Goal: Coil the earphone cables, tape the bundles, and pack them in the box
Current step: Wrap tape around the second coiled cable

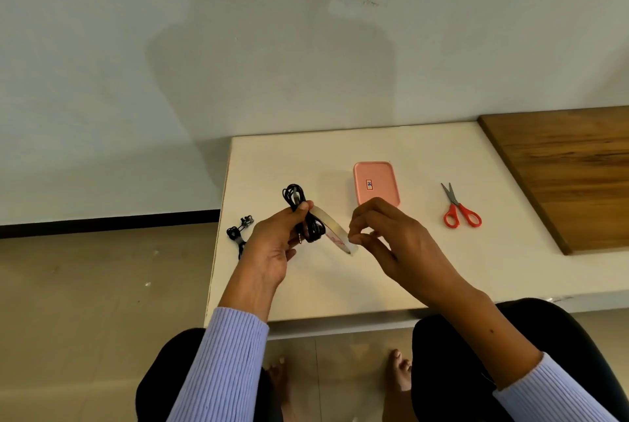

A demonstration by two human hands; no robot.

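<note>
The left hand [272, 244] was closed around a coiled bundle of black earphone cable [303, 214], held upright above the white counter [340, 282], with loops sticking out past the thumb and the plug end showing just under the fingers. A strip of clear tape [335, 232] ran from the bundle, under the left thumb, down and to the right, where the right hand [388, 241] pinched its free end between thumb and fingertips (some red print showed on the strip, too blurred to read). The tape was stretched between the two hands, above the counter surface.

A second black earphone set [240, 231] lay on the counter near its left edge, just beside the left hand. The pink box [374, 183] sat further back with its lid on, partly behind the right hand. Red-handled scissors [457, 209] lay well to the right of the box, blades shut and pointing away. A dark wooden board [561, 176] covered the counter's far right.
</note>
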